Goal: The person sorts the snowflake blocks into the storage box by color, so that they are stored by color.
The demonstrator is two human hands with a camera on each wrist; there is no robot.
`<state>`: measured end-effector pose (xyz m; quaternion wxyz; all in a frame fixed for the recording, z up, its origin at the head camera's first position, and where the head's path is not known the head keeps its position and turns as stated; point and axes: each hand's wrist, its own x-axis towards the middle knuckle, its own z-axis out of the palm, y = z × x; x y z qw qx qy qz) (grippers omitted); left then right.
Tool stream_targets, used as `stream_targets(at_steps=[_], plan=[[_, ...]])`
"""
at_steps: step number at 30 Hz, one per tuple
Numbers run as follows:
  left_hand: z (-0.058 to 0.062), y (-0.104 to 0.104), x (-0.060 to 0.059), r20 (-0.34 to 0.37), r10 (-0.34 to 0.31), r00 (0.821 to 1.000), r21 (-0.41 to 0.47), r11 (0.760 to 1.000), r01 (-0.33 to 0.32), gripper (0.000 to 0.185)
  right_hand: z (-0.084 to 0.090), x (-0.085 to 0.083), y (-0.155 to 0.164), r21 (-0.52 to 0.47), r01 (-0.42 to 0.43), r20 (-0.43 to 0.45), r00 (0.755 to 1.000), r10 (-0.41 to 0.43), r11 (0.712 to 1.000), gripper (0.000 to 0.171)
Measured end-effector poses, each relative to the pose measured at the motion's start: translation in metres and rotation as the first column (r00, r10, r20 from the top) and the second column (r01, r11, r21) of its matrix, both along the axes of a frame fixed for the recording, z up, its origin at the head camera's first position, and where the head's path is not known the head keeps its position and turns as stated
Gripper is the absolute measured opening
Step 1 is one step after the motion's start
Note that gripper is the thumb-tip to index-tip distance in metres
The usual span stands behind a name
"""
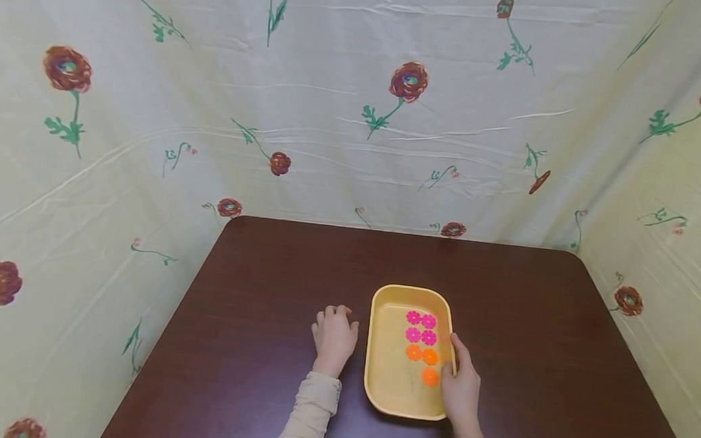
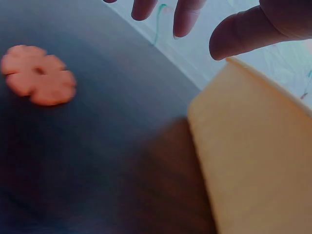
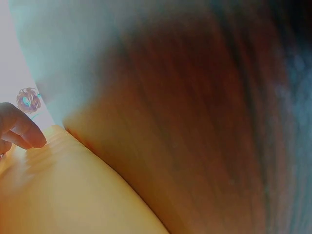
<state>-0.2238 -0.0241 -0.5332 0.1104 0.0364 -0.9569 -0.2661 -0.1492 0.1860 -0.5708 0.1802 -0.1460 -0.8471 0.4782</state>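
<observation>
1. Floral cloth drapes behind and beside a dark brown table filling the lower frame.
2. At lower centre sits a yellow tray with pink and orange flower pieces; the right hand grips its right rim.
3. Just left of it, the left hand rests on the table, fingers loosely curled, holding nothing; an orange flower piece lies under it.

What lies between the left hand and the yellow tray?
Only bare table separates the left hand from the yellow tray, as the head view shows.

Beige long sleeves (ribbed cuffs), bare hands
</observation>
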Motion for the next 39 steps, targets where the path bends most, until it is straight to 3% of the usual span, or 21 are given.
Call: stream_targets(at_steps=[10,21,32,39], plan=[[-0.018,-0.018,0.012,-0.014,0.030,0.999,-0.059,0.998,-0.031,0.031,0.001,0.001,0.000,-0.001,-0.008,0.021,1.000,0.008,1.000,0.049],[-0.029,-0.035,0.025,0.011,0.035,0.999,-0.144,0.989,-0.033,0.035,0.002,0.001,0.000,-0.012,-0.005,0.018,1.000,0.005,1.000,0.049],[-0.036,-0.044,0.025,0.022,0.047,0.999,-0.166,0.985,-0.043,0.039,0.003,0.001,0.000,-0.010,-0.007,0.010,1.000,0.007,1.000,0.050],[-0.035,-0.049,0.025,0.029,0.048,0.998,-0.182,0.982,-0.042,0.039,0.004,0.001,0.001,-0.010,-0.011,0.017,1.000,0.011,1.000,0.050]])
